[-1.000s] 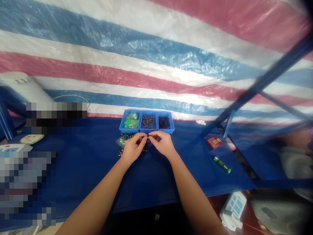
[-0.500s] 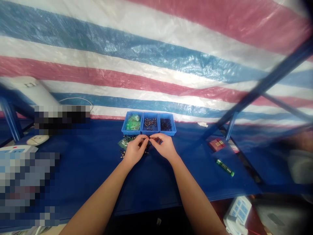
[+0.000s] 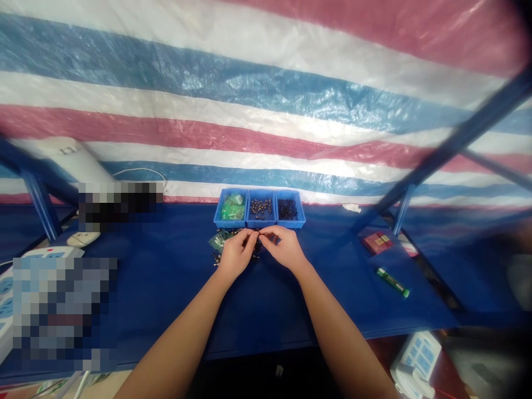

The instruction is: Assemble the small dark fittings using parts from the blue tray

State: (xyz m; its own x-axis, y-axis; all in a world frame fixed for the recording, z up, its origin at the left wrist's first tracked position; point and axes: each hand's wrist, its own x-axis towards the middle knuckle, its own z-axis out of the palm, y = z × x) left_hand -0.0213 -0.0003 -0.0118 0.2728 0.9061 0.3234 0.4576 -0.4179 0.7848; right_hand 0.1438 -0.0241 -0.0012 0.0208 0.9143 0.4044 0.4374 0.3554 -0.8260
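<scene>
My left hand (image 3: pixel 239 252) and my right hand (image 3: pixel 285 246) meet at the fingertips, just in front of three blue bins. Both are closed in a pinch; whatever lies between the fingers is too small and too hidden to name. Beside and partly behind my left hand lie a green circuit board (image 3: pixel 219 240) and several small dark and metallic parts (image 3: pixel 216 259). The left bin (image 3: pixel 229 224) holds green pieces in clear plastic. Small metallic parts (image 3: pixel 261 208) fill the middle bin, and small dark parts (image 3: pixel 287 210) the right one.
On the blue table (image 3: pixel 166 310), a green tube (image 3: pixel 393 282) and a red box (image 3: pixel 377 243) lie at the right. A white power strip (image 3: pixel 52 254) is at the left, by a blurred-out area. Blue metal bars (image 3: pixel 440 152) slant at the side, before a striped sheet (image 3: pixel 249 133).
The whole view has shifted a little, so things appear further right. My hands stay pinched together at the same place by the bins, with only slight finger movement.
</scene>
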